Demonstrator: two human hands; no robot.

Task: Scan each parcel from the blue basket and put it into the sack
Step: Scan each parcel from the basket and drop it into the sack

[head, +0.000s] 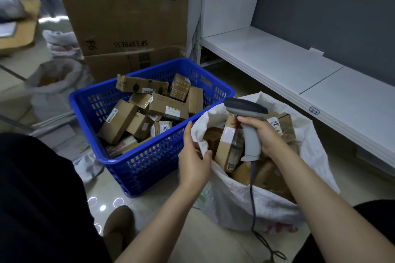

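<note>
Pale glossy floor tiles (149,205) run under white shelving (277,60) on my right and big brown cartons (128,6) stacked behind. Ahead and to my left sits the blue basket (149,166), hard perforated plastic, its corner touching the sack (267,203), a soft white woven bag that slumps open before me. Small cardboard parcels (166,107) lie jumbled in the basket, most with their long axes running slantwise away from me. My left hand (193,160) is nearer them; it pinches the sack's rim, holding the mouth open. My right hand (263,132) grips the grey scanner (245,105) over the sack, its cable trailing down. A taped box (226,149) stands on end inside the sack; I cannot tell whether my right fingertip touches it.
</note>
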